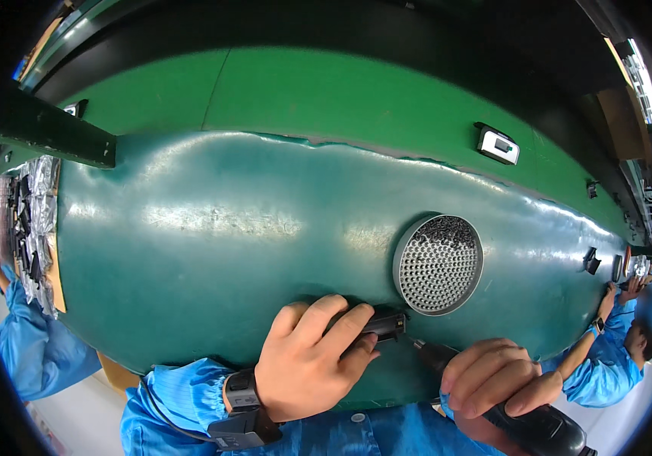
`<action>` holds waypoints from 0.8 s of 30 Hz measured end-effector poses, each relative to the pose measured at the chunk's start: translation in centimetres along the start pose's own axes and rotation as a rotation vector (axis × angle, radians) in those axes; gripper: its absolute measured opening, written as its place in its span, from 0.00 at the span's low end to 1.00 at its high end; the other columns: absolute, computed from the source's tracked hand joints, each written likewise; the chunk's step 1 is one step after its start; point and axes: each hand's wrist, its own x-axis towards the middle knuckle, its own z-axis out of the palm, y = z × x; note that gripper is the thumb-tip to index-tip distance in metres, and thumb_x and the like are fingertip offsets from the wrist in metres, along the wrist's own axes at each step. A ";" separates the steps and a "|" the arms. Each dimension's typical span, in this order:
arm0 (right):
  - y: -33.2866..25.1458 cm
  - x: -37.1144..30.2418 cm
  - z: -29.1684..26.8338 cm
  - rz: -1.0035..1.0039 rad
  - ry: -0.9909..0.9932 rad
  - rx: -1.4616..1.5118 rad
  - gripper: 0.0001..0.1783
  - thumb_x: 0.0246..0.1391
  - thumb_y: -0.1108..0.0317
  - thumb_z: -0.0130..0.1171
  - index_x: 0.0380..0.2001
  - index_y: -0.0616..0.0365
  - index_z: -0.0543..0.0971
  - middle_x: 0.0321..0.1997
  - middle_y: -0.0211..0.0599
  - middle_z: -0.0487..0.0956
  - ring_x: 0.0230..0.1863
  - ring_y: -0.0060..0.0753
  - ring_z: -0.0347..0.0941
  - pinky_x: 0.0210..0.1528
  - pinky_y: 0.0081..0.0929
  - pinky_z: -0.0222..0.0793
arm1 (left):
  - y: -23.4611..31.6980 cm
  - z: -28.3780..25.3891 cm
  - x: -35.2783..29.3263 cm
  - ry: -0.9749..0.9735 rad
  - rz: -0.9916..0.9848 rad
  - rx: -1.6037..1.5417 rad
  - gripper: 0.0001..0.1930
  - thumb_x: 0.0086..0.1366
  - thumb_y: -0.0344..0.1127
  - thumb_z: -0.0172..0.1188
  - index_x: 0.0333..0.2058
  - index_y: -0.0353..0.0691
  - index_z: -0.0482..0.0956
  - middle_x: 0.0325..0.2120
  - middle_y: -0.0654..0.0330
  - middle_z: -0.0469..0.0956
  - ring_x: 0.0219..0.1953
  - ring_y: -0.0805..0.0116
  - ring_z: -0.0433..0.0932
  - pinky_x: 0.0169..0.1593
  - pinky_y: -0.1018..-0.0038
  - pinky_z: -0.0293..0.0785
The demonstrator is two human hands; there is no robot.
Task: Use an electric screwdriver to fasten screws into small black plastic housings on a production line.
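Note:
My left hand [312,357] is closed around a small black plastic part [387,325] near the front of the green table. The end of that part sticks out to the right past my fingers. In my right hand [493,380] is a black electric screwdriver [540,430], its tip pointing left toward the part, with a gap between them. Just beyond both hands lies a round grey metal tray [417,295] with rows of small dimples. Many tiny dark screws [451,229] are heaped at its far side.
Silvery packets and black parts are stacked on a board [58,251] at the left edge. A white-and-black device [499,144] sits on the green back panel. Small black parts [591,261] lie far right. People in blue work at both sides; a dark beam [60,129] juts in upper left.

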 end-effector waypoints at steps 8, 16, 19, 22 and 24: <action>0.0 0.4 -0.3 0.029 -0.097 0.028 0.37 0.57 0.35 0.64 0.50 0.58 0.71 0.34 0.47 0.77 0.29 0.41 0.74 0.31 0.42 0.71 | -0.6 0.2 -0.1 -0.008 -0.041 -0.042 0.09 0.49 0.38 0.76 0.31 0.50 0.89 0.47 0.66 0.81 0.52 0.58 0.74 0.44 0.63 0.67; -0.3 1.0 0.4 0.119 -0.109 0.012 0.38 0.55 0.35 0.66 0.50 0.59 0.71 0.35 0.47 0.77 0.30 0.43 0.74 0.32 0.45 0.71 | -0.6 0.1 -0.2 -0.012 -0.058 -0.068 0.09 0.51 0.38 0.75 0.32 0.48 0.89 0.47 0.65 0.81 0.52 0.58 0.74 0.44 0.62 0.68; -0.5 1.1 0.5 0.132 -0.108 0.010 0.38 0.55 0.35 0.66 0.50 0.58 0.71 0.35 0.47 0.77 0.30 0.43 0.74 0.33 0.45 0.71 | -0.5 0.0 -0.1 -0.016 -0.058 -0.064 0.09 0.51 0.38 0.75 0.32 0.48 0.89 0.47 0.65 0.81 0.52 0.57 0.74 0.45 0.63 0.68; -0.4 1.0 0.6 0.122 -0.099 0.009 0.38 0.55 0.35 0.66 0.50 0.58 0.72 0.35 0.47 0.77 0.30 0.43 0.74 0.32 0.45 0.71 | -0.5 0.0 -0.2 -0.022 -0.061 -0.065 0.08 0.51 0.38 0.75 0.32 0.48 0.90 0.47 0.65 0.81 0.52 0.57 0.74 0.45 0.62 0.68; -0.3 0.9 0.5 0.109 -0.092 0.015 0.37 0.55 0.36 0.66 0.49 0.59 0.72 0.35 0.47 0.77 0.30 0.43 0.74 0.32 0.44 0.71 | -0.5 0.0 -0.2 -0.030 -0.056 -0.063 0.08 0.51 0.38 0.75 0.31 0.48 0.90 0.47 0.65 0.81 0.52 0.57 0.74 0.46 0.62 0.69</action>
